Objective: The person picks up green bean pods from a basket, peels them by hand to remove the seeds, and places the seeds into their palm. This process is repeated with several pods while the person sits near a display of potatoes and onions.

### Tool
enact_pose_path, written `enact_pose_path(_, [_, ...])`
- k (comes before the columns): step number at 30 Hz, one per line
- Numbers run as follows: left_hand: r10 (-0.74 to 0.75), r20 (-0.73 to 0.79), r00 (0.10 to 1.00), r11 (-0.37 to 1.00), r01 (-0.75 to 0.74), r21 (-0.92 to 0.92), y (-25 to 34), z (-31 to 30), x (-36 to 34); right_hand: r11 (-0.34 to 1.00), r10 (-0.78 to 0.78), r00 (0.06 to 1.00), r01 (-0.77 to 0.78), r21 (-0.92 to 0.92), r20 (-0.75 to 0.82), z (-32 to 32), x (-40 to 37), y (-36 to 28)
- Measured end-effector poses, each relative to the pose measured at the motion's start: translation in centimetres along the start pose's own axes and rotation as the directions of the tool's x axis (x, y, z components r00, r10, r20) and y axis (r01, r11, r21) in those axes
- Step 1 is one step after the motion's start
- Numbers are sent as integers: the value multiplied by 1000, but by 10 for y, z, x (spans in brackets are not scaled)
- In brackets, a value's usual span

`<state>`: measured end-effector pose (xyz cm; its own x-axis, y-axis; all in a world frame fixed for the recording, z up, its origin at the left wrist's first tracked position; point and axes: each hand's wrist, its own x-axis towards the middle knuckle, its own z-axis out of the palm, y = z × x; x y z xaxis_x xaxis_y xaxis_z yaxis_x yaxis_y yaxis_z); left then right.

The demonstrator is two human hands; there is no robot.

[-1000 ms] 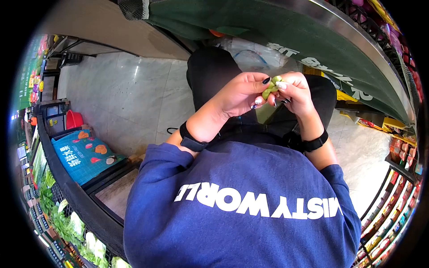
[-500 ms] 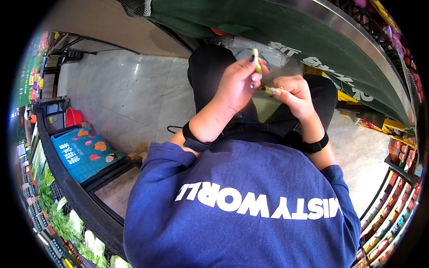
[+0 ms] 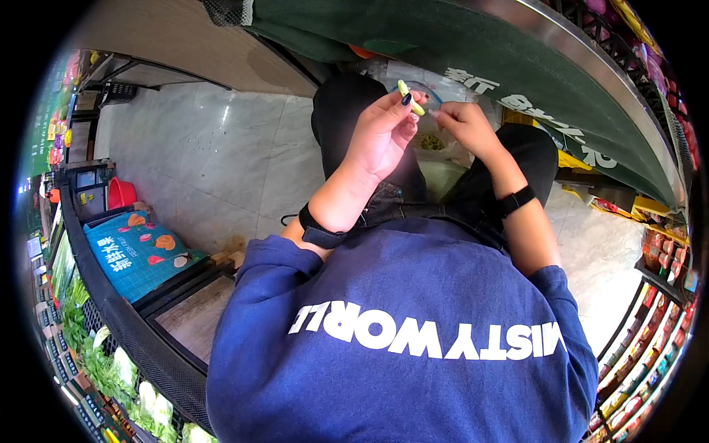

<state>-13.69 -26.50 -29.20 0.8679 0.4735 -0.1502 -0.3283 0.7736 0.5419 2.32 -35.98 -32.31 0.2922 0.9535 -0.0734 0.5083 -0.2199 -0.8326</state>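
Observation:
A short, pale green pod (image 3: 416, 108), perhaps a bean or pea pod, is pinched between the thumb and fingers of my left hand (image 3: 384, 133). My right hand (image 3: 473, 131) is beside the pod's lower end, its fingers curled together in a pinch. Whatever is between those fingertips is too small to make out. Below and between my hands, yellow-green bits (image 3: 430, 141) lie in a pale bag or container (image 3: 442, 177) between my knees. Farther off is clear plastic (image 3: 450, 90), partly hidden by my hands.
A dark green cloth (image 3: 473, 55) with white lettering hangs from the metal-edged stand ahead. A blue bag (image 3: 140, 251) and a red container (image 3: 121, 193) are at left, near racks of leafy vegetables (image 3: 111, 369). Shelves of packets (image 3: 642, 347) stand at right.
My right hand has moved up and left toward the pod, away from above the yellow-green bits. My left hand has shifted slightly left and down, and the pod is tilted more.

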Motion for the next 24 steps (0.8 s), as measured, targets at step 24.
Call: enact_pose_path(24, [-43,-17,999,998,42,-56,-19,18,-1,914,-392,911,401,55,-131,-12,-22,-65])
